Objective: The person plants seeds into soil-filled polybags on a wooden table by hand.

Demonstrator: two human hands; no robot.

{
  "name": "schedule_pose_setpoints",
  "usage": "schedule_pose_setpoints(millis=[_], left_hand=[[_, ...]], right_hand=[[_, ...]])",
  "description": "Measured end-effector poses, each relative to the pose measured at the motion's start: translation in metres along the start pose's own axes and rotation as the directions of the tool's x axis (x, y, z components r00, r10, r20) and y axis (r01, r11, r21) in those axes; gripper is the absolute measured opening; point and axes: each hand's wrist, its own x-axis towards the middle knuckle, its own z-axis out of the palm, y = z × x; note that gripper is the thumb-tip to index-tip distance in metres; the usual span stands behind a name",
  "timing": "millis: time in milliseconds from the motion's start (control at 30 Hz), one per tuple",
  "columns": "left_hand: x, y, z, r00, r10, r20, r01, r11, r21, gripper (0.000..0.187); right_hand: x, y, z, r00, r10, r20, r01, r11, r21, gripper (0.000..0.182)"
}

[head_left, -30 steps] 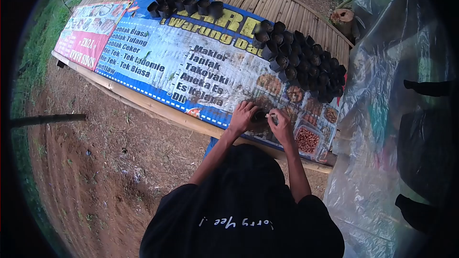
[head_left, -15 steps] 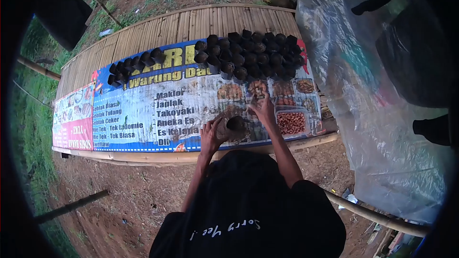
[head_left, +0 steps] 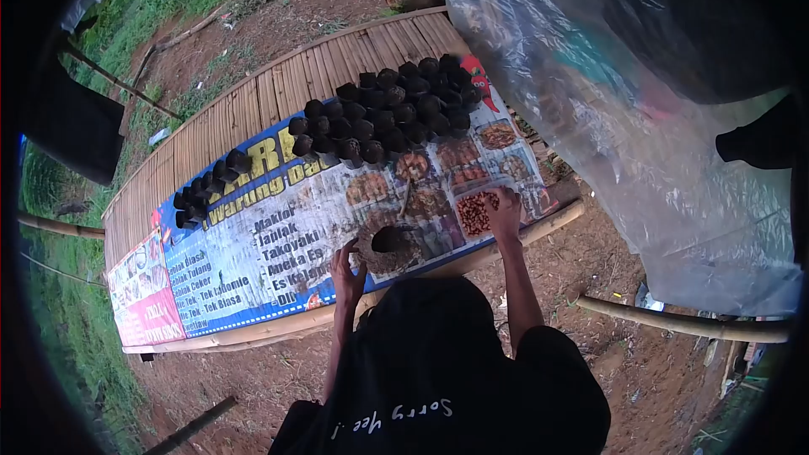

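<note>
A single black seedling pot [head_left: 388, 240] sits near the front edge of the banner, on a patch of scattered soil. My left hand [head_left: 347, 271] is just left of this pot, thumb and fingers apart, holding nothing. To the right is a clear plastic tray [head_left: 482, 190] of reddish-brown seeds [head_left: 474, 216] that look like peanuts. Over the tray's right side, my right hand [head_left: 506, 212] curls its fingers down into the seeds; what is between the fingertips cannot be made out. A thin stick [head_left: 405, 199] lies beyond the single pot.
Many black pots [head_left: 383, 118] are packed together at the back of the bamboo table [head_left: 312, 67], with a smaller group [head_left: 211, 183] at the left. A printed banner [head_left: 227, 265] covers much of the top. Clear plastic sheeting [head_left: 581, 118] hangs at the right.
My right hand has moved right and toward me, from near the stick to the seed tray. My left hand has drawn slightly away from the single pot. The view has turned.
</note>
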Motion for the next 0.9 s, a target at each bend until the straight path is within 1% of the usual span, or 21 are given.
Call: schedule_pose_setpoints(millis=[67,100,167,333,400,433,500,533,567,600,633,700,733,800,833,900], left_hand=[[0.006,0.002,-0.001,1.000,-0.002,0.000,0.002,1.000,0.003,0.053],[0.008,0.003,-0.001,1.000,0.001,0.002,-0.001,1.000,0.006,0.053],[0.012,0.005,-0.001,0.999,0.023,-0.034,-0.024,0.999,-0.042,0.047],[0.014,0.013,-0.003,0.998,0.023,-0.053,-0.025,0.999,-0.025,0.045],[0.012,0.015,-0.006,0.999,0.009,-0.050,-0.010,1.000,-0.023,0.045],[0.012,0.016,-0.008,0.999,-0.007,-0.052,0.006,1.000,-0.027,0.044],[0.012,0.018,-0.009,0.999,-0.021,-0.049,0.020,0.999,-0.031,0.043],[0.013,0.018,-0.010,0.998,0.006,-0.066,-0.008,1.000,-0.020,0.042],[0.013,0.018,-0.011,0.996,0.032,-0.081,-0.033,0.999,-0.008,0.042],[0.012,0.019,-0.012,0.997,0.030,-0.077,-0.031,1.000,-0.005,0.042],[0.012,0.020,-0.013,0.997,0.012,-0.073,-0.013,1.000,-0.014,0.041],[0.010,0.022,-0.016,0.998,-0.006,-0.062,0.005,1.000,-0.019,0.040],[0.009,0.023,-0.017,0.998,-0.003,-0.057,0.002,1.000,-0.017,0.040],[0.011,0.023,-0.019,0.998,0.013,-0.055,-0.014,1.000,-0.010,0.039],[0.013,0.024,-0.020,0.998,0.018,-0.055,-0.018,1.000,-0.013,0.039],[0.010,0.024,-0.021,0.999,-0.041,0.006,0.041,0.997,-0.059,0.040]], right_hand=[[0.001,-0.004,0.001,1.000,-0.011,0.011,0.011,1.000,-0.011,0.020],[0.001,-0.004,0.003,0.999,-0.028,0.026,0.028,0.999,-0.019,0.019],[0.001,-0.002,0.002,0.998,-0.048,0.032,0.049,0.998,-0.026,0.019],[0.002,-0.005,-0.009,0.994,-0.112,0.016,0.113,0.993,-0.032,0.018],[0.002,-0.005,-0.013,0.999,-0.031,-0.026,0.034,0.995,0.093,0.018],[0.002,-0.003,-0.014,0.999,-0.031,-0.025,0.033,0.995,0.096,0.018],[0.003,0.000,-0.016,0.997,0.074,0.036,-0.080,0.977,0.198,0.019],[0.004,0.002,-0.017,0.996,0.076,0.037,-0.082,0.977,0.197,0.019],[0.004,0.003,-0.018,0.993,0.104,0.050,-0.111,0.983,0.147,0.019],[0.003,0.005,-0.017,0.989,0.134,0.064,-0.139,0.986,0.096,0.020],[0.003,0.006,-0.015,0.988,0.137,0.067,-0.143,0.985,0.098,0.020],[-0.001,0.006,-0.013,0.995,-0.047,-0.085,0.059,0.989,0.136,0.023],[-0.006,0.004,-0.012,0.995,-0.043,-0.086,0.054,0.989,0.136,0.023],[-0.017,-0.009,-0.010,0.985,-0.095,0.144,0.064,0.976,0.210,0.030],[-0.020,-0.018,-0.014,0.986,-0.095,0.139,0.065,0.976,0.207,0.030],[-0.029,-0.034,-0.023,0.972,-0.119,0.204,0.091,0.985,0.144,0.030]])
